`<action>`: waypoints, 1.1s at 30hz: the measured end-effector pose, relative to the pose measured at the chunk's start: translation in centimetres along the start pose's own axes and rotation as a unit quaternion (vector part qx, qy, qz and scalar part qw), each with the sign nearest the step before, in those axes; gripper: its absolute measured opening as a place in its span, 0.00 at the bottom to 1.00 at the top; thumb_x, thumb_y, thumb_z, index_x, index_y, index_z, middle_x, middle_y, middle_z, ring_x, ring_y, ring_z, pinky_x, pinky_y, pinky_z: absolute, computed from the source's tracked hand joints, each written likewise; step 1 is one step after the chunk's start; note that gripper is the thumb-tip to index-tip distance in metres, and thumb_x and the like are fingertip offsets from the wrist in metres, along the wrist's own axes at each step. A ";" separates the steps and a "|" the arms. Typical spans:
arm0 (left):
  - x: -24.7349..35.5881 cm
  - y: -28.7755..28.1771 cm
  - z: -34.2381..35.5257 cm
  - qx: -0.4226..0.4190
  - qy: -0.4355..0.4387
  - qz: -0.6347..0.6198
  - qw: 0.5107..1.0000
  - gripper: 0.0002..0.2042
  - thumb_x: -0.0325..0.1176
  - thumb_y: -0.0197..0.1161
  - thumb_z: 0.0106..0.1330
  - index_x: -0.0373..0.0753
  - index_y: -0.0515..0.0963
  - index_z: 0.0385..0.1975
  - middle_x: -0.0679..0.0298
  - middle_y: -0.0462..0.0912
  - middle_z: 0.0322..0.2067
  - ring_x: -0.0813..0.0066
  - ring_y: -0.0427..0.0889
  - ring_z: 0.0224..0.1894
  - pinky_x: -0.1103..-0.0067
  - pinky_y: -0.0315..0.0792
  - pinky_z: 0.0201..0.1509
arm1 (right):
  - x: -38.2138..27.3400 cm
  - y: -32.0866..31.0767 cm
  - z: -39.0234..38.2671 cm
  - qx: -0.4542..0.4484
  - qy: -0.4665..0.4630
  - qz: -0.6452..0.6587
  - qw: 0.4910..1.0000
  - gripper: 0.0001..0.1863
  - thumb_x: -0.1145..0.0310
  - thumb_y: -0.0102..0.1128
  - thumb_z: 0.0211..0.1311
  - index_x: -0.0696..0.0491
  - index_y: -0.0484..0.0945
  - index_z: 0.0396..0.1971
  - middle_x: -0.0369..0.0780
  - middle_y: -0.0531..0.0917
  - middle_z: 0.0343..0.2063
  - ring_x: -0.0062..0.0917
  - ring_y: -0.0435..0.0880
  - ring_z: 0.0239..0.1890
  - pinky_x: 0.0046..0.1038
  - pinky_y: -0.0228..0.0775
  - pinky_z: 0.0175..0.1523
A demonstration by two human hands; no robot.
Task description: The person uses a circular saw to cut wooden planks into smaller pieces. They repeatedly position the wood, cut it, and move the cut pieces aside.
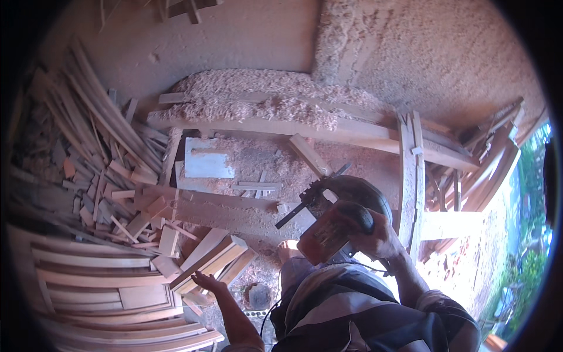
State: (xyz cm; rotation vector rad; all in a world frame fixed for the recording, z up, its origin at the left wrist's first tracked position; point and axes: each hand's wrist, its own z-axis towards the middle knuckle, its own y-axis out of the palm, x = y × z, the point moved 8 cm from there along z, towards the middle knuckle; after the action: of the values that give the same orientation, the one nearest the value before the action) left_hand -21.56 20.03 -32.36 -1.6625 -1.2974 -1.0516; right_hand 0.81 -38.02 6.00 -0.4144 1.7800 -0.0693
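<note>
My right hand [375, 239] is wrapped round the black handle of a circular saw [325, 233], held up in front of my body. The saw has a brownish-orange motor housing, a dark round guard and a dark metal base plate; a cord runs down near my wrist. My left hand [208, 283] reaches out low on the left with its fingers apart. It is beside a thick wooden block [212, 262] that tilts up from a heap; whether they touch, I cannot tell. Beyond the saw, a short wooden piece [309, 154] lies slanted.
Long timber beams [352, 130] form a low frame, with wood shavings [252, 88] heaped behind. Offcuts [94, 182] pile up at the left, above curved wooden frames [99, 276]. A pale board [208, 163] lies inside the frame. Upright planks [410, 182] cross the beams at right.
</note>
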 end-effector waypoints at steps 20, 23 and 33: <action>-3.9 31.4 -26.6 -0.575 0.345 0.481 0.564 0.38 0.34 0.71 0.62 0.33 0.62 0.72 0.42 0.71 0.67 0.38 0.72 0.67 0.49 0.65 0.70 | 3.6 -3.9 -18.1 0.321 0.018 0.126 0.939 0.30 0.69 0.75 0.58 0.59 0.78 0.60 0.39 0.87 0.47 0.20 0.82 0.50 0.29 0.74 0.59; -0.9 35.4 -29.9 -0.528 0.511 0.409 0.541 0.38 0.35 0.68 0.65 0.34 0.60 0.75 0.41 0.67 0.71 0.38 0.68 0.71 0.53 0.63 0.74 | 5.9 -5.6 -21.9 0.365 0.010 0.170 0.915 0.30 0.68 0.75 0.58 0.58 0.78 0.60 0.38 0.86 0.47 0.20 0.82 0.50 0.29 0.74 0.59; -0.7 41.6 -45.1 -0.605 0.261 0.271 0.702 0.29 0.37 0.61 0.76 0.29 0.64 0.72 0.41 0.68 0.70 0.48 0.71 0.72 0.63 0.67 0.74 | 14.3 -16.3 -30.8 0.463 -0.009 0.240 0.853 0.32 0.72 0.73 0.53 0.59 0.77 0.61 0.37 0.85 0.50 0.19 0.82 0.52 0.28 0.74 0.61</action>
State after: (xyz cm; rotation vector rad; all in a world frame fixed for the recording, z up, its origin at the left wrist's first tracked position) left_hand 12.38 -29.54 -19.73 -2.1022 0.4947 -1.9405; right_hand -27.30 -63.01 4.77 0.7228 1.5679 -0.5407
